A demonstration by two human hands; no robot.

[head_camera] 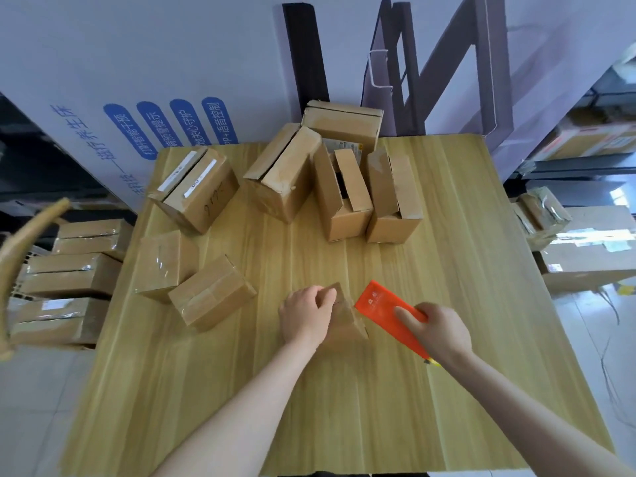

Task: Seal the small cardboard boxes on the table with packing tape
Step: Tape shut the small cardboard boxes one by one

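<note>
Pale wood grain is seen across the square worktop, which is set against a white printed panel bearing blue characters at the upper left of the frame. Grey floor tiles are visible at the lower left, and blurred shelving at the upper right.

Low in the centre of the frame, one small cardboard box is held down by the left grip, whose fingers are curled over the box's upper left edge. The box lies tilted, directly between the two hands. A flat orange plastic tool is clasped in the right grip, with a finger laid along its face; its far end is placed against the right side of the box. Whether tape is carried on the tool cannot be told.

Eight cardboard boxes are counted on the worktop. One is held. Two glossy taped boxes lie at the centre left, touching each other. One box with white labels sits above them. Four are clustered at the upper centre, and one of these, an open-flapped box, stands with its flaps raised.

Three more boxes are stacked off the worktop at the left edge, beside a curved wooden chair back.
</note>
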